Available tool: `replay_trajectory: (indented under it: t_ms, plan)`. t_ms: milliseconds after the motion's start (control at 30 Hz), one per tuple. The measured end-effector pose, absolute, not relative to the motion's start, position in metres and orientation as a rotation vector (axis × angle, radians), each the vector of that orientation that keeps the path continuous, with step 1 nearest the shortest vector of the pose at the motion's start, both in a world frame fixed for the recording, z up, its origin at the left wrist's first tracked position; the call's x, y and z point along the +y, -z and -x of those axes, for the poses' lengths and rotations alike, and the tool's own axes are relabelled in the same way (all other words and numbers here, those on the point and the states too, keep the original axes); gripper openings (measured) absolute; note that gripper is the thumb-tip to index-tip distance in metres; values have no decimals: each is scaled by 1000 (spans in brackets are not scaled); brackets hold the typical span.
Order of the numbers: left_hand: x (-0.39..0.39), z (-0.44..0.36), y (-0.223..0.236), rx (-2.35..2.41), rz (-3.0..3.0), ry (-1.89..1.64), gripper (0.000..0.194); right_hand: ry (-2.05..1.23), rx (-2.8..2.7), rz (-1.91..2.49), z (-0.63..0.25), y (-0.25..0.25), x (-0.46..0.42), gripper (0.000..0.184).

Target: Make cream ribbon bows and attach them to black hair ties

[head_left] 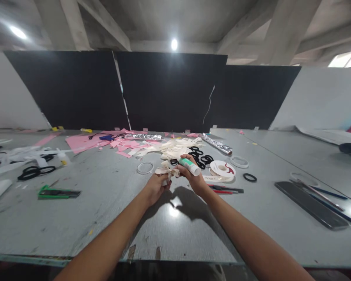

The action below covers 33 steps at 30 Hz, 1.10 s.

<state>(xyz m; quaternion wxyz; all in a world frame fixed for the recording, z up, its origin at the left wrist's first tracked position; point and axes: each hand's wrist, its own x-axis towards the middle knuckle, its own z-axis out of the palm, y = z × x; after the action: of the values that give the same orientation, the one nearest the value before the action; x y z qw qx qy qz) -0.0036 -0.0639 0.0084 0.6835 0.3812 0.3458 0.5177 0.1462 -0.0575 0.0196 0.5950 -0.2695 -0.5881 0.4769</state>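
Note:
Cream ribbon [163, 169] is bunched in my left hand [156, 189], whose fingers are pinched around it just above the table. My right hand [195, 180] is closed around a white and green tube [189, 166] that looks like a glue stick. The fingertips of that hand come close to the ribbon; whether they touch it I cannot tell. Behind both hands lies a heap of cream ribbon strips [178, 147]. Several black rings [206, 159] sit beyond my right hand. A white ribbon spool [222, 168] with a red mark stands to its right, a printed ribbon end trailing from it.
A red and black cutter [226, 189] lies near the spool, and a green cutter [58, 192] at left. Black scissors [36, 171] rest beside white scraps. Pink paper [82, 143] and foil rolls [217, 144] are at the back. At right lies a dark flat bar [310, 205].

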Motion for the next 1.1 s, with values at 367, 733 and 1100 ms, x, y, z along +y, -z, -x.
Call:
replay_trajectory:
  t_ms: [367,733,1100]
  plan:
    - [-49,13,2,1051,-1155,-1320,27,-990,-1412,737,-147,-16,-53,47]
    - [-48,23,-5,1200,-1511,-1291,24,-898,-1497,862,-156,-10,-45,46]
    - [-43,26,8,1467,-1584,-1437,36,-970,-1373,790,-172,-9,-38,67]
